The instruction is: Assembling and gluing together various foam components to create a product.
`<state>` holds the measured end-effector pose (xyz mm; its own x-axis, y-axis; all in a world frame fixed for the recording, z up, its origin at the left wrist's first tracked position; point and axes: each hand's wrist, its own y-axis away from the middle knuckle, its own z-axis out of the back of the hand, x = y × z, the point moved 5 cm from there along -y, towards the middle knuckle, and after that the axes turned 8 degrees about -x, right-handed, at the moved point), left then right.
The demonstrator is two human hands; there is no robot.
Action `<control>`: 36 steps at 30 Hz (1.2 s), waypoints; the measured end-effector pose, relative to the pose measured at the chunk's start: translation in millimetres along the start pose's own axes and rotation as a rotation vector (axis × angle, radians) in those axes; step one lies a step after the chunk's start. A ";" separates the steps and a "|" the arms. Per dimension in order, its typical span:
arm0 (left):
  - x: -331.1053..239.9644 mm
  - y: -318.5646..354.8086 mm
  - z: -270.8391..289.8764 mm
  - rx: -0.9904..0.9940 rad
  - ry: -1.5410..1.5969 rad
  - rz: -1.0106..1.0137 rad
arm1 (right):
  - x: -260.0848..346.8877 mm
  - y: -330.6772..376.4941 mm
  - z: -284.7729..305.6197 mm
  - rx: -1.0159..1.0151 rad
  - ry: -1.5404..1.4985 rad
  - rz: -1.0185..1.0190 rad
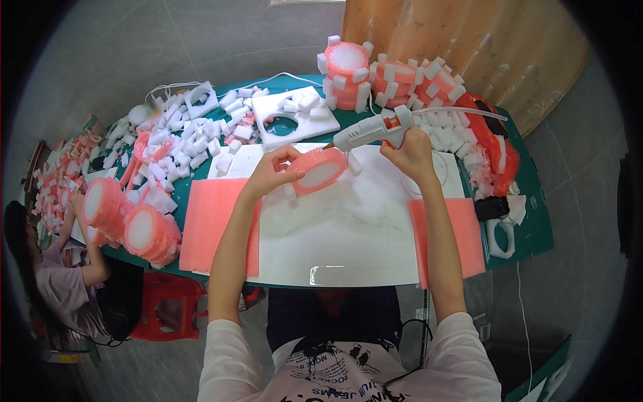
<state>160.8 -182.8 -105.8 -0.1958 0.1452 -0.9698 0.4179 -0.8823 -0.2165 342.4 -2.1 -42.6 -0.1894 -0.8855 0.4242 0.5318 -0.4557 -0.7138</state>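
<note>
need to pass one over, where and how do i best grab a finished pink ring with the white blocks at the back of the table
Probably take the finished ring from above, fingers across its pink rim in gaps between the white foam blocks. It lies flat on a stack with its round face up, and the blocks jut out from its side.

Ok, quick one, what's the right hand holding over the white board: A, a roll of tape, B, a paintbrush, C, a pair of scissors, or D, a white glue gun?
D: the right hand grips a white glue gun, its nozzle aimed at the pink foam ring held by the left hand above the white board.
</note>
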 end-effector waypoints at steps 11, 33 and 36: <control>0.2 -0.4 0.6 -0.004 0.001 -0.004 | -0.9 -0.1 0.8 -0.024 -0.052 -0.021; -0.2 0.4 2.8 -0.028 0.009 0.007 | -3.4 1.6 -1.1 0.025 -0.068 -0.011; 1.4 -0.3 4.5 -0.037 0.005 0.016 | -10.6 1.2 -2.4 0.034 -0.149 0.006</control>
<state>156.4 -184.4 -106.6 -0.1848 0.1337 -0.9736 0.4539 -0.8671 -0.2052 343.0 6.5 -49.2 -0.0630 -0.8639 0.4997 0.5610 -0.4448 -0.6981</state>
